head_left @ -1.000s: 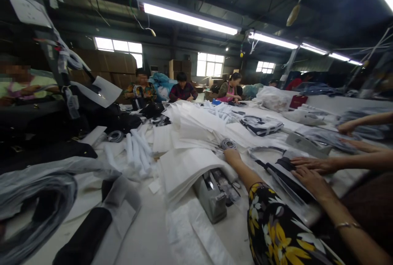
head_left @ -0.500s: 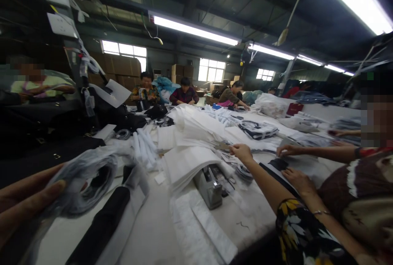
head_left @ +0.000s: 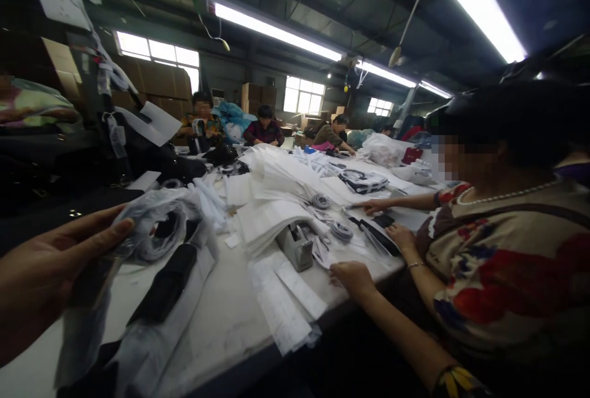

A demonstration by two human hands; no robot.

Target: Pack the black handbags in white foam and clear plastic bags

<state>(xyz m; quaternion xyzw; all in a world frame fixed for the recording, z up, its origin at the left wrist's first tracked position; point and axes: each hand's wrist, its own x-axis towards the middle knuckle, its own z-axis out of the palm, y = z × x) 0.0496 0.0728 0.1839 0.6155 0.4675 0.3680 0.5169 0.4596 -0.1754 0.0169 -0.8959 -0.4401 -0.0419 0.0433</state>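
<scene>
Clear, glossy plastic bag point(head_left: 154, 226) — crumpled, with a dark coiled item inside, possibly a belt — is pinched between the thumb and fingers of the left hand point(head_left: 43, 275). The bag is held just above the near-left end of the white table point(head_left: 221, 318). Below it lies a black folded piece point(head_left: 163, 284). The right hand point(head_left: 353, 276) rests at the table's near edge, beside white paper strips point(head_left: 286, 300) and near a grey tape dispenser point(head_left: 295, 244) — whether it grips anything cannot be told. A co-worker's hands point(head_left: 400, 235) lie just beyond.

Crumpled clear plastic bag point(head_left: 138, 210) with a dark coil point(head_left: 162, 233) inside, held aloft at left.
</scene>
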